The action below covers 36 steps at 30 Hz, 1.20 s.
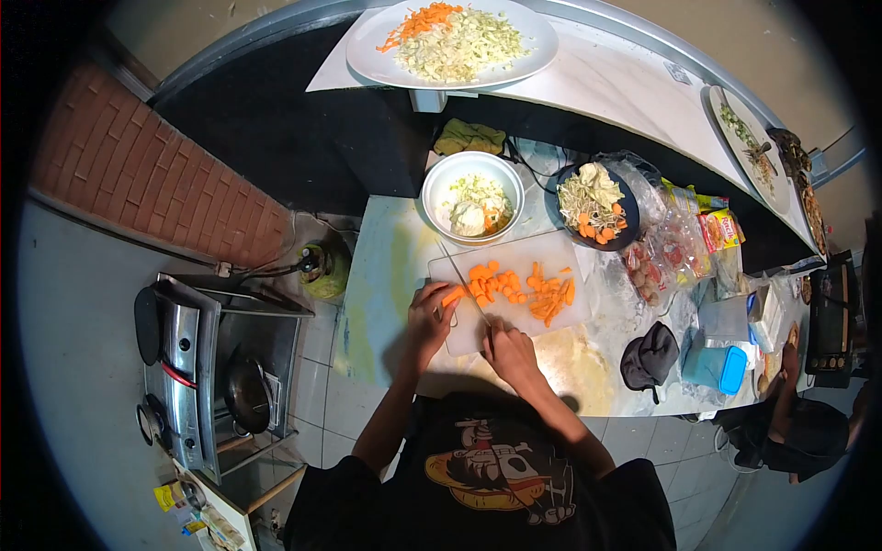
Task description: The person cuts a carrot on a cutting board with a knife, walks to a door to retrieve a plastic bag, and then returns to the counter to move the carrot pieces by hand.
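Observation:
On a white cutting board (pixel 559 253) lie orange carrot slices (pixel 501 285) in the middle and longer carrot sticks (pixel 551 298) to the right. My left hand (pixel 429 323) is closed around a piece of carrot (pixel 453 295) at the board's left side. My right hand (pixel 511 353) grips the handle of a knife (pixel 467 283). The knife's blade points away from me, across the board, right beside the held carrot. Behind the board stands a white bowl (pixel 428 200) with chopped pale vegetable, some carrot and a creamy lump in it.
A dark plate (pixel 628 204) of sprouts and carrot stands behind right, near plastic bags (pixel 654 262). A black cap (pixel 650 356) and blue-lidded container (pixel 732 369) lie right. A shelf holds a white platter (pixel 367 55). Left is a stove (pixel 188 386); far right, another person (pixel 799 422).

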Each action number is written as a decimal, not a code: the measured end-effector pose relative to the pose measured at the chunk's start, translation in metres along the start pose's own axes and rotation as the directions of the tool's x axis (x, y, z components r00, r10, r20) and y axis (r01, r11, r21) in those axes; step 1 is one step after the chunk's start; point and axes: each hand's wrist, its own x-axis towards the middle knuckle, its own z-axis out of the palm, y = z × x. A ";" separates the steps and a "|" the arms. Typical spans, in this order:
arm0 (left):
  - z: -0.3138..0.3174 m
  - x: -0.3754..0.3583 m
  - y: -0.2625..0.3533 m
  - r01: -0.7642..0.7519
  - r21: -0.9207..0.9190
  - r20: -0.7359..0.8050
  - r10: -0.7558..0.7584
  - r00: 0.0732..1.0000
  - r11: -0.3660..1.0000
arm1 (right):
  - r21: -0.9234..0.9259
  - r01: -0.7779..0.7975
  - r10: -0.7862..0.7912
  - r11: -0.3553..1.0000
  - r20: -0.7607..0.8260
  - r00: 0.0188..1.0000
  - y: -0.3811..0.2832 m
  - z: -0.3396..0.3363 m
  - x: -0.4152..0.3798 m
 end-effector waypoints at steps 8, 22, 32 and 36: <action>-0.008 -0.004 0.008 0.043 0.005 0.059 -0.044 0.997 0.999 | 0.103 -0.021 0.020 0.994 0.008 1.000 -0.012 -0.002 -0.012; -0.005 -0.003 -0.003 -0.054 0.003 0.006 0.054 0.999 0.999 | 0.045 -0.006 0.001 0.999 0.120 0.993 -0.006 0.008 -0.024; -0.006 -0.002 0.001 -0.089 -0.022 -0.032 0.088 0.996 0.996 | 0.051 -0.032 0.025 0.998 0.137 0.990 -0.008 0.010 -0.024; -0.005 -0.003 -0.001 -0.078 -0.031 -0.035 0.077 0.996 0.996 | 0.046 -0.012 0.006 0.999 0.129 0.992 -0.008 0.011 -0.023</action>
